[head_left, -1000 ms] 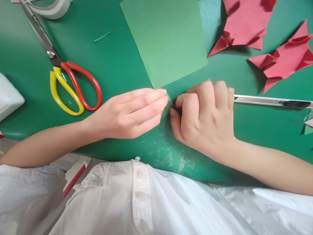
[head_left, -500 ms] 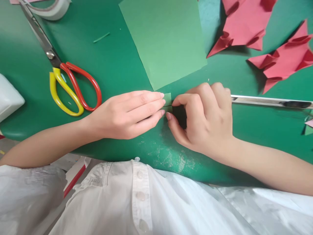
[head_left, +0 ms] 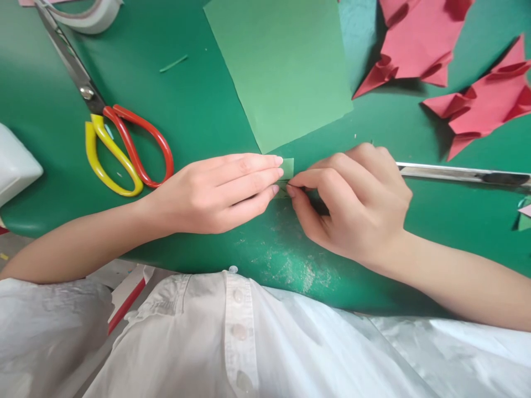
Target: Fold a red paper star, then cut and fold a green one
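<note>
My left hand (head_left: 211, 193) lies flat with its fingers stretched out, pressing a small piece of folded green paper (head_left: 287, 167) to the table. Most of this paper is hidden beneath the fingers; only its right end shows, with a dark line across it. My right hand (head_left: 352, 199) pinches the lower edge of that end between thumb and index finger, its other fingers curled in. Just above the fingertips of my left hand lies a large green paper sheet (head_left: 286, 72), one corner close to the small piece.
Scissors (head_left: 128, 138) with red and yellow handles lie at the left, near a tape roll (head_left: 89, 19). Two red folded paper shapes (head_left: 423, 41) sit at the upper right. A metal-bodied cutter (head_left: 456, 172) extends right from behind my right hand on the green table (head_left: 199, 110).
My right thumb and index finger have closed together on the paper's edge, and the hand has turned and shifted slightly right. My left hand stays almost in place.
</note>
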`<state>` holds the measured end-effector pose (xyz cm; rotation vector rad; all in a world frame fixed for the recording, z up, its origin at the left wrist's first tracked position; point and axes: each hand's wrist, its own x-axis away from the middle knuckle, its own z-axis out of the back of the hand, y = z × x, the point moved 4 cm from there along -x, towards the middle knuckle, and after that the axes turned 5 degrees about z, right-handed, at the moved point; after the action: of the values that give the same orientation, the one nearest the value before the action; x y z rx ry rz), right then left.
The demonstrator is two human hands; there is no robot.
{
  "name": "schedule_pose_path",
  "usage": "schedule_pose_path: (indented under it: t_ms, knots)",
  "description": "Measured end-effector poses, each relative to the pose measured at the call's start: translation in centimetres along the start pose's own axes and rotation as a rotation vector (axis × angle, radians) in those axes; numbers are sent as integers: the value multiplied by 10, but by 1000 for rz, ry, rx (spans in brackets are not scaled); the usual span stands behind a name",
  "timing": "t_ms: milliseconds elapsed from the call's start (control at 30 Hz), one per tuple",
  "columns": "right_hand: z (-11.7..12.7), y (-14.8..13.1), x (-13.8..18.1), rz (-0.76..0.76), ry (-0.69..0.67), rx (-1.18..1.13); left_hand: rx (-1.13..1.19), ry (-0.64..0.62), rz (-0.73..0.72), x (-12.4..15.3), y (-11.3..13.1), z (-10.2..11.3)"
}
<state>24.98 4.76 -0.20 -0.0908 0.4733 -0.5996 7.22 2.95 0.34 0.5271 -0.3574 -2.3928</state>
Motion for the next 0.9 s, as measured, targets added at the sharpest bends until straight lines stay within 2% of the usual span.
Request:
schedule_pose_path:
  t_ms: [133, 233, 367, 600, 900]
  knots:
    - [2, 1, -2, 152, 64, 42, 16, 9, 19, -1, -1, 0]
    - [8, -2, -6, 349, 95, 71, 30, -27, 51, 0, -2, -1]
    - [15, -5, -11, 523, 55, 42, 85, -31, 89, 0, -2, -1]
    - [14, -4, -8, 594, 38, 73, 50, -61, 91, 0, -4, -3]
    - [14, -2, -9, 622, 39, 44, 33, -39, 87, -2, -3, -1]
